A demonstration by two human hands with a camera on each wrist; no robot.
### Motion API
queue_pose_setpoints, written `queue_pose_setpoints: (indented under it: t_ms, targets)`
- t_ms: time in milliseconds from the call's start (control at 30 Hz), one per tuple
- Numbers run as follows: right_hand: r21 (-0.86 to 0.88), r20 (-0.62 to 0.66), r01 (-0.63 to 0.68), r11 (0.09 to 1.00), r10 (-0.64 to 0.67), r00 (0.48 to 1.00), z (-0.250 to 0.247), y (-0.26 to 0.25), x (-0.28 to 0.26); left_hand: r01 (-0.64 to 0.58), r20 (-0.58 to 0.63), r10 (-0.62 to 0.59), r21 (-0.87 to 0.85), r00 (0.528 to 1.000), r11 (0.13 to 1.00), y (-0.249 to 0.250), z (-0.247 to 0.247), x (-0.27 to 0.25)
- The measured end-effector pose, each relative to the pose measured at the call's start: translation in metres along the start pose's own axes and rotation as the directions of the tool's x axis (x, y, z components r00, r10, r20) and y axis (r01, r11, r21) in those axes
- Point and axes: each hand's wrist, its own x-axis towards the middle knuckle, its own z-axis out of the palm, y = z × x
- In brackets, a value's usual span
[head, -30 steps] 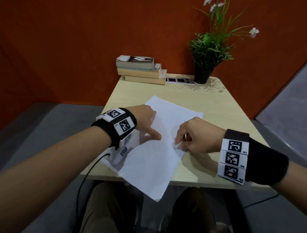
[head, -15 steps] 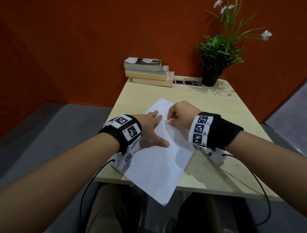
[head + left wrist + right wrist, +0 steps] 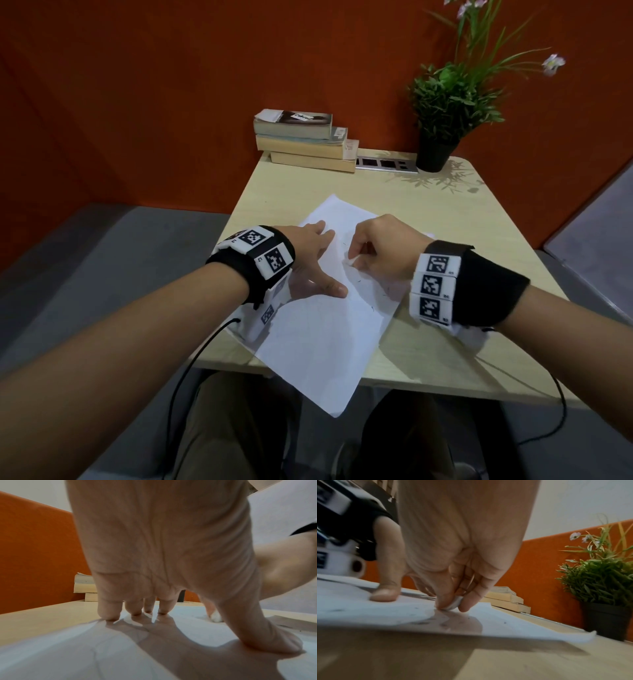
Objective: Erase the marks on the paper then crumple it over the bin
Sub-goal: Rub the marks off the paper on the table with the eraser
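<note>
Two hands work on a white paper [image 3: 322,329] that lies askew on a pale desk [image 3: 472,240], its near corner hanging over the desk's front edge. Left hand [image 3: 308,260] lies spread on the paper's left part, fingers straight and thumb [image 3: 267,641] pressed flat, pinning it down. Right hand [image 3: 383,250] is just beside it, over the paper's far middle, its fingers curled to pinch a small white eraser [image 3: 453,603] whose lower end touches the paper. Small dark specks [image 3: 423,622] dot the paper near the eraser and toward the paper's right edge. Both wrists wear black bands with square coded tags. At the desk's far edge sit stacked books [image 3: 305,144] toward the left corner and a potted plant [image 3: 445,113] toward the right corner, well apart from the paper.
</note>
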Motion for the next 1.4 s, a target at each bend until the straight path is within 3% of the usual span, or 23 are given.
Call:
queue_pose_setpoints:
  t_ms: [133, 467, 800, 1100, 1400]
  targets:
    - [0.019, 0.065, 0.018, 1.0, -0.019, 0.998, 0.0, 0.002, -0.013, -0.006, -0.009, 0.005, -0.006, 1.0, 1.0, -0.001, 0.002, 0.0]
    - [-0.083, 0.002, -0.027, 0.996, 0.027, 1.0, -0.013, -0.014, 0.039, 0.008, -0.001, -0.008, -0.004, 1.0, 1.0, 0.004, -0.006, -0.006]
    - [-0.043, 0.148, 0.084, 0.996, -0.076, 0.986, -0.008, -0.005, -0.028, -0.007, -0.015, 0.008, 0.009, 1.0, 1.0, 0.004, -0.002, -0.006]
    - [-0.038, -0.025, 0.005, 0.999, -0.006, 1.0, -0.012, -0.01, 0.03, -0.029, -0.038, 0.028, -0.004, 0.999, 1.0, 0.002, 0.0, -0.006]
    - [0.011, 0.122, 0.11, 0.994, -0.111, 0.986, -0.003, -0.008, -0.047, 0.003, -0.006, -0.003, 0.019, 1.0, 1.0, 0.013, -0.003, -0.014]
